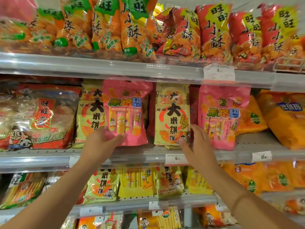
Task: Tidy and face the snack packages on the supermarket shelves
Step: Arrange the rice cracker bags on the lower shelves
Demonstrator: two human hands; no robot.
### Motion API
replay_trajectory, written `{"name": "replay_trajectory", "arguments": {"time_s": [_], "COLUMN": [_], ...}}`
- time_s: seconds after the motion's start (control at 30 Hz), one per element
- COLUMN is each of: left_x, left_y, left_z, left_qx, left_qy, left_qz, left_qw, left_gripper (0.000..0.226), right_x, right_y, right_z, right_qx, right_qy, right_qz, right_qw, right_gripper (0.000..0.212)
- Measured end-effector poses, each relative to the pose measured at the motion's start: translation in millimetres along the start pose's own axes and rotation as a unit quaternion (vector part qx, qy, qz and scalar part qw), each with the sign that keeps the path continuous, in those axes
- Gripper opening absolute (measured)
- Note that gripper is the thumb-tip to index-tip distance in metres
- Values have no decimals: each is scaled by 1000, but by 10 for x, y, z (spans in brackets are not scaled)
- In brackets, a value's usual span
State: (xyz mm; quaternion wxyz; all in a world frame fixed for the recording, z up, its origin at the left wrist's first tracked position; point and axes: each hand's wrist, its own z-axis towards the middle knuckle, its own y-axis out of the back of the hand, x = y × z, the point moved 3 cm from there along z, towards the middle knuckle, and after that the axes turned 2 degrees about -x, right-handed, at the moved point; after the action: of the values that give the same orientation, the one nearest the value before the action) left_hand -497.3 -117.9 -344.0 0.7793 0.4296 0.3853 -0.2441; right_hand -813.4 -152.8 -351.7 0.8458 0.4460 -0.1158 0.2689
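I have my left hand [103, 141] gripping the lower left corner of a pink bag [125, 113], thumb across its front, the bag upright at the front edge of the middle shelf [148, 158] and overlapping the yellow pack [90, 113] behind it. My right hand [197, 141] is open, fingers spread, fingertips at the lower right corner of the next yellow pack [172, 119], just beside a second pink bag [221, 116].

As I judge it, the pink bag in my left hand belongs with its twin, so I want to lift it clear, use the right hand to part a gap, and set it down square, label out, base on the shelf edge. I should hold by the corner only, since the film will crumple.

What crowds me: the yellow pack between the two pink ones, a dark red pack [194, 103] tucked behind, and orange bags [280, 119] leaning at the right end. A price tag [175, 159] sits on the rail below my right hand
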Motion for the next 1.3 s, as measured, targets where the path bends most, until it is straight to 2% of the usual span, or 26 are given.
{"name": "replay_trajectory", "arguments": {"time_s": [0.1, 0.17, 0.27, 0.33, 0.47, 0.63, 0.73, 0.87, 1.17, 1.3], "left_x": [-33, -46, -23, -3, 14, 28, 46, 117, 681, 829], "left_y": [104, 160, 202, 223, 250, 379, 530, 790, 1399, 1534], "left_z": [-50, -79, -122, -155, -201, -200, -201, -216, 89, 213], "left_qx": [-24, -27, -22, -26, -19, -31, -53, -80, -52, -41], "left_qy": [-18, -35, -39, -38, -35, -14, -14, -32, -34, -54], "left_qz": [21, 42, 56, 56, 58, 48, 29, 29, -5, -30], "left_qw": [999, 998, 997, 997, 998, 998, 998, 996, 998, 997], "left_gripper": [38, 39, 51, 54, 44, 50, 45, 25, 35, 33], "right_x": [18, 10, -26, -26, -51, -27, 94, 408, 1130, 1332], "right_y": [-54, -130, -205, -229, -261, -215, -208, -312, -707, -807], "right_z": [246, 332, 375, 392, 460, 494, 514, 490, 297, 280], "right_qx": [40, 59, 53, 67, 81, 41, 36, 54, 42, 33], "right_qy": [-100, -137, -136, -134, -151, -125, -97, -84, -113, -149], "right_qz": [104, 149, 153, 144, 110, 129, 163, 220, 218, 195], "right_qw": [989, 978, 977, 978, 979, 983, 981, 970, 969, 969], "right_gripper": [82, 74, 53, 53, 61, 44, 38, 38, 41, 51]}}
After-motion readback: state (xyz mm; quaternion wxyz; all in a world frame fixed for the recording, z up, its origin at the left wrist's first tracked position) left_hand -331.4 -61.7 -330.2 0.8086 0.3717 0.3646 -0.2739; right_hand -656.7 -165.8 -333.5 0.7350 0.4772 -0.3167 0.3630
